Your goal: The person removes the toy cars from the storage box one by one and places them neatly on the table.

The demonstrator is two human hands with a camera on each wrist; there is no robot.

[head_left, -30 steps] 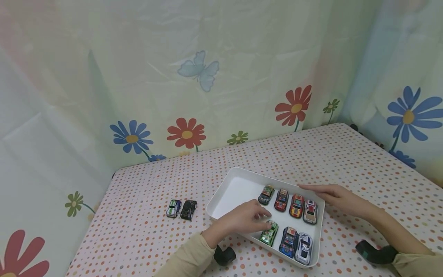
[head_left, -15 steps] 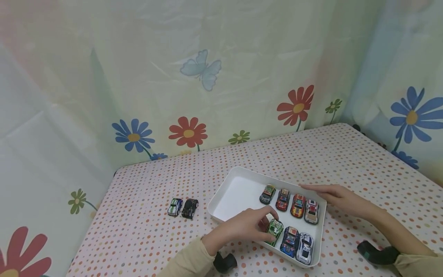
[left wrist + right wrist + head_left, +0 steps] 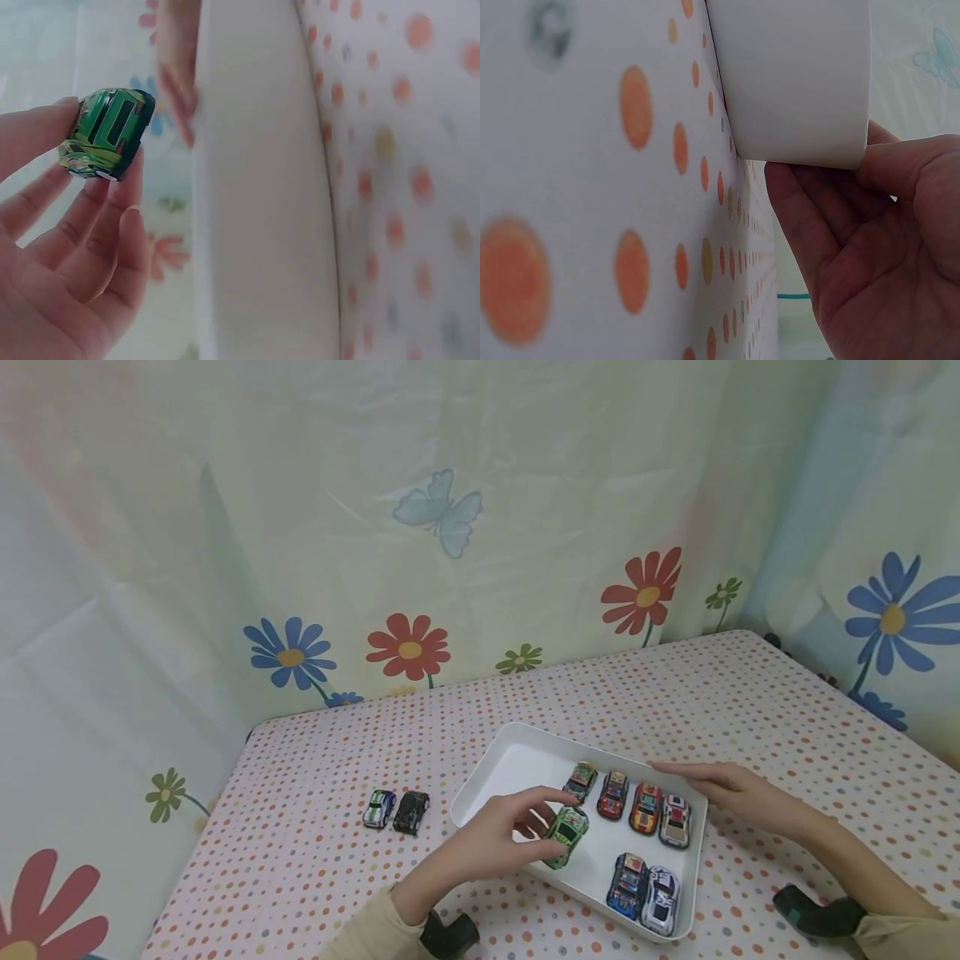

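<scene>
My left hand (image 3: pixel 501 837) pinches a green toy car (image 3: pixel 567 837) between thumb and fingers, over the front middle of a white tray (image 3: pixel 517 767). In the left wrist view the car (image 3: pixel 112 127) shows tilted in that hand (image 3: pixel 79 289), beside the tray's outer wall (image 3: pixel 262 187). At the tray's right back corner my right hand (image 3: pixel 738 795) rests with long, mostly straight fingers. From the right wrist, this hand (image 3: pixel 889 255) touches the wall and rim of the tray (image 3: pixel 802 75).
Inside the tray, a back row holds several cars, among them a red one (image 3: pixel 613 795); a blue car (image 3: pixel 627 885) and a white car (image 3: pixel 660 900) lie at the front right. Left of the tray, a white-green car (image 3: pixel 378 808) and a black car (image 3: pixel 412 812) lie on the dotted cloth (image 3: pixel 322 760).
My left hand has taken hold of the green car, lifted it from the front row and moved it left and back. My right hand keeps its place at the tray.
</scene>
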